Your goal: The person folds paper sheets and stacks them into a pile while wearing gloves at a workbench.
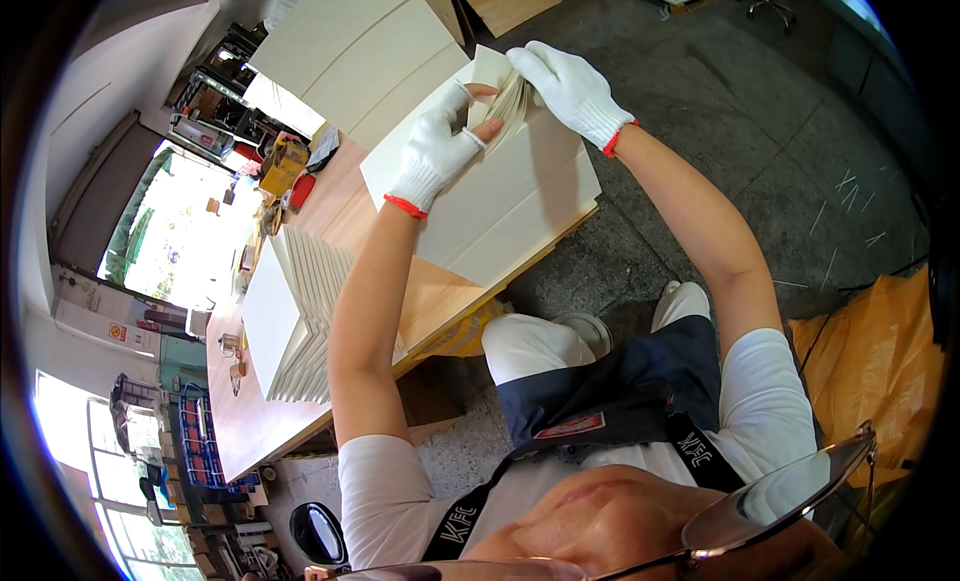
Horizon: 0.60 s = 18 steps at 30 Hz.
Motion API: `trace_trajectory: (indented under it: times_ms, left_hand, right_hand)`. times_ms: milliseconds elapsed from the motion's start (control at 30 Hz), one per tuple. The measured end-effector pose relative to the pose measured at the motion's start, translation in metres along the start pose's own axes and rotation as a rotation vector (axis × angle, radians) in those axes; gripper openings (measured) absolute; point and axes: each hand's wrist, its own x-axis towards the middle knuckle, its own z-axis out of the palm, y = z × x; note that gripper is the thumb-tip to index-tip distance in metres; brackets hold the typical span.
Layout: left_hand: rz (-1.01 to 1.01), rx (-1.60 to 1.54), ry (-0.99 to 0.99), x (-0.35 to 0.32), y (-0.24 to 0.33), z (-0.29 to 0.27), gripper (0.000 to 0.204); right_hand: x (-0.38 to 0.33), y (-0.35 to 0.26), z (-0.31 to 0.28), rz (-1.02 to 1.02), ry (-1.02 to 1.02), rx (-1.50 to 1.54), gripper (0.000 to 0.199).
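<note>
A stack of large white card sheets lies on the wooden table. Along its far side, several sheets bend up in a fanned bundle. My right hand, in a white knit glove with a red cuff, closes over the right side of that bundle, its fingers partly hidden behind the edges. My left hand wears a similar glove with thumb and forefinger tips bare. Its thumb and forefinger are spread apart, touching the left side of the raised sheets; the other fingers are hard to see.
Left of my left forearm, a pile of folded white cards stands on the wooden table. Large white panels rise beyond the stack. Tools and a yellow box line the table's far side. An orange sheet lies at the right.
</note>
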Motion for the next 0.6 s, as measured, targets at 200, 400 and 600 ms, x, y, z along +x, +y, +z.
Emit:
trace_trajectory:
  times_ms: [200, 400, 600]
  left_hand:
    - [0.169, 0.045, 0.021, 0.003, -0.013, -0.005, 0.039]
    - [0.029, 0.152, -0.04, -0.001, 0.004, -0.005, 0.036]
    - [0.081, 0.129, 0.004, -0.003, 0.003, 0.001, 0.037]
  right_hand:
    - [0.0, -0.005, -0.002, 0.046, -0.028, -0.021, 0.055]
    - [-0.001, 0.001, 0.0, 0.013, 0.011, -0.034, 0.055]
    - [0.001, -0.002, -0.003, 0.035, -0.025, -0.016, 0.057]
